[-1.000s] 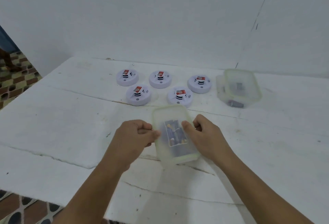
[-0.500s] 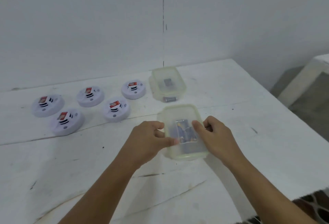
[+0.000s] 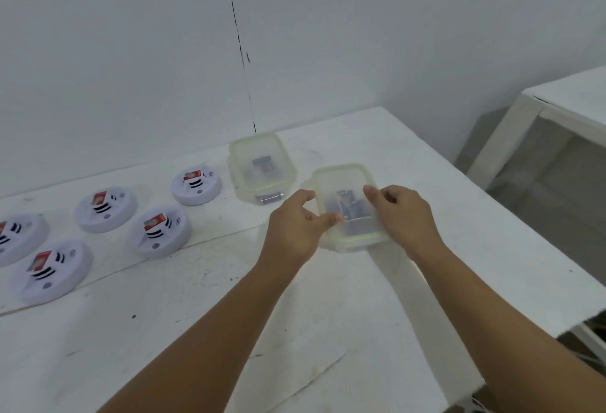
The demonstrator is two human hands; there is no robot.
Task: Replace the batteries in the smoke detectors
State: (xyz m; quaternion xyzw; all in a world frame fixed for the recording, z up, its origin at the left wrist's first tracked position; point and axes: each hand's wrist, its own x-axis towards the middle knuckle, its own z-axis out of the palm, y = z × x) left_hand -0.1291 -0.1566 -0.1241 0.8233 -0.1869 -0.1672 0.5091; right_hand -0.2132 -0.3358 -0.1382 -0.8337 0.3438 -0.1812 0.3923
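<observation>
Nearest the camera, two bare forearms are reaching out over the white bench (image 3: pixel 328 330). The left hand (image 3: pixel 295 227) is gripping the near left edge of a lidded plastic box (image 3: pixel 347 206), its thumb lying on the lid and its other fingers curling down the side. The right hand (image 3: pixel 405 215) is gripping the opposite edge, fingers bent over the rim. Holding both long sides this way is likely steadying the box for setting down or for prising the lid off. Through the cloudy lid, batteries (image 3: pixel 349 207) are showing as dark blurred shapes; their number and type are hard to make out, and whether they are fresh or spent cannot be told. The box's underside is hidden, so I cannot tell if it is resting on the bench or hovering just above.

Just beyond, a second lidded box (image 3: pixel 259 166) is sitting on the bench with something dark inside, also unclear. To the left, five round white smoke detectors (image 3: pixel 159 232) are lying in two loose rows, the leftmost cut off by the frame edge. Each is showing a red-and-white patch on top, too blurred to identify.
</observation>
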